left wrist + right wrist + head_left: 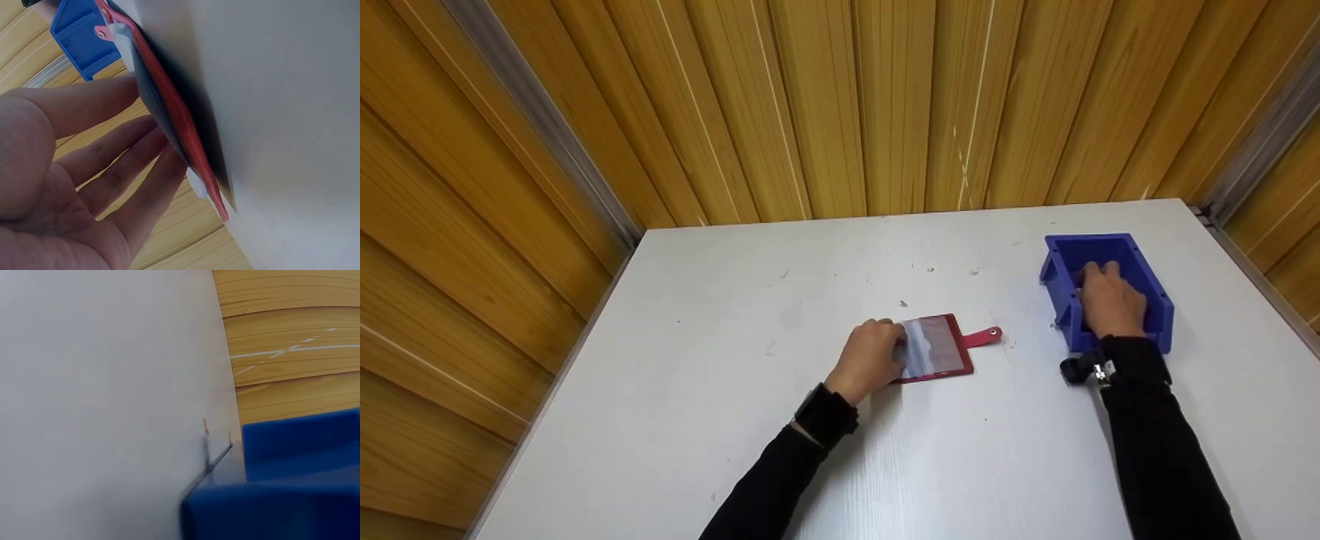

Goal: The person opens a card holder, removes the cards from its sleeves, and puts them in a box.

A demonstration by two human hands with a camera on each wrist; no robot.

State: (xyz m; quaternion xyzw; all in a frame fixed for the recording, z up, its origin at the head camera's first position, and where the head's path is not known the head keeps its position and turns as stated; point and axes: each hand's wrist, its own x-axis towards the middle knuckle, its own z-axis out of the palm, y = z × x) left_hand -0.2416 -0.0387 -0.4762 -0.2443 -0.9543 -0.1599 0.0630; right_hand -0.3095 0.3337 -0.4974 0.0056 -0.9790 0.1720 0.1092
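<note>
A red card holder [964, 352] with clear plastic sleeves [934, 345] lies on the white table, its snap strap [984, 337] pointing right. My left hand [868, 358] covers the holder's left part. In the left wrist view, the thumb and fairly straight, spread fingers [121, 177] reach the grey sleeve side, their tips hidden behind its edge. At the right, my right hand [1112, 304] reaches down into a blue plastic bin [1066, 304]. The bin's walls hide its fingertips, and whether it holds anything does not show. The right wrist view catches only the bin's blurred rim [298, 495].
Wood-patterned panels [825, 112] rise behind the table and on both sides. The white tabletop [720, 300] bears small marks and scratches. The bin stands near the table's right edge, with the card holder to its left.
</note>
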